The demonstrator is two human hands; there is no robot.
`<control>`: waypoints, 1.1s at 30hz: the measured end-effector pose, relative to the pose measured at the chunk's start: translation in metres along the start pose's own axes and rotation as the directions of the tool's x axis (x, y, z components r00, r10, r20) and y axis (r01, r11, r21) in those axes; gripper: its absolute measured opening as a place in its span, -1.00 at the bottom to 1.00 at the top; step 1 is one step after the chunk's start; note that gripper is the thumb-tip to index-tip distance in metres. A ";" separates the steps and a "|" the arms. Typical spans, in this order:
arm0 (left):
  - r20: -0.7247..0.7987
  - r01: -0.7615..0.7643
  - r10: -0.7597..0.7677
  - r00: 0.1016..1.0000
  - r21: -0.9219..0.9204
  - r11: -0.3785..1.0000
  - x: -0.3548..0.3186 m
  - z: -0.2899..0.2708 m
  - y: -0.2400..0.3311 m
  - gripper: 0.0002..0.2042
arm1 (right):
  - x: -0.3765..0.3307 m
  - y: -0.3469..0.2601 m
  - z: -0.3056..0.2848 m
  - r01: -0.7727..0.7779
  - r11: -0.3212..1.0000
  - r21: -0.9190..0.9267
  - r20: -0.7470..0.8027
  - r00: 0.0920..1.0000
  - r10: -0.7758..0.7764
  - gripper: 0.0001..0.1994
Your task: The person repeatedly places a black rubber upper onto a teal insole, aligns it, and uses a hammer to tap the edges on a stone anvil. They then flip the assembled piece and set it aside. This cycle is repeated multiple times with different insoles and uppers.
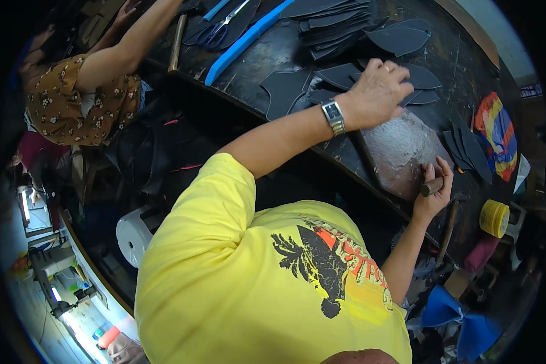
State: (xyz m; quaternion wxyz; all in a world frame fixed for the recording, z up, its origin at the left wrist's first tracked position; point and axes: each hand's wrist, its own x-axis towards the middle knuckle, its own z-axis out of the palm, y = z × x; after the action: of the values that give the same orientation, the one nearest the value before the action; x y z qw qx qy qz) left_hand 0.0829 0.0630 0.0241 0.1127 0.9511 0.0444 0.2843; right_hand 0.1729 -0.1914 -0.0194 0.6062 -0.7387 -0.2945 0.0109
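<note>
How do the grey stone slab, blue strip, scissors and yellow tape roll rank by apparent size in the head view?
1. Blue strip, longest, and grey stone slab, broadest: too close to call.
2. Scissors.
3. Yellow tape roll, though fisheye bending near the rim may shrink it.

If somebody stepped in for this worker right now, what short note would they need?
Left hand: palm down on dark cut leather pieces at the top of the grey stone slab.
Right hand: closed around a wooden tool handle at the slab's lower edge.
Done: many pieces cut and stacked on the black workbench.
Left: cannot tell how many remain.
</note>
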 end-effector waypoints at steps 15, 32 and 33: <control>0.159 0.221 -0.205 0.966 -0.089 0.971 -0.025 0.008 -0.021 -0.53 | 0.003 0.004 0.004 0.004 1.000 0.028 0.002 1.000 -0.004 -0.75; 0.117 0.557 -0.575 0.810 0.157 0.816 -0.137 -0.093 -0.027 -0.35 | 0.002 0.009 0.000 0.000 1.000 0.006 0.007 1.000 0.000 -0.73; 0.196 0.587 -0.619 0.761 0.197 0.785 -0.146 -0.100 -0.031 -0.25 | 0.002 0.009 0.000 0.003 1.000 0.000 0.006 1.000 -0.003 -0.73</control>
State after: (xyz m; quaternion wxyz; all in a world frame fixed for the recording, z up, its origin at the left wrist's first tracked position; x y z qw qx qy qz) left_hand -0.0941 0.0906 0.0203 0.1436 0.9189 0.3513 0.1073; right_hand 0.1785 -0.1915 -0.0271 0.6054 -0.7382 -0.2973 0.0122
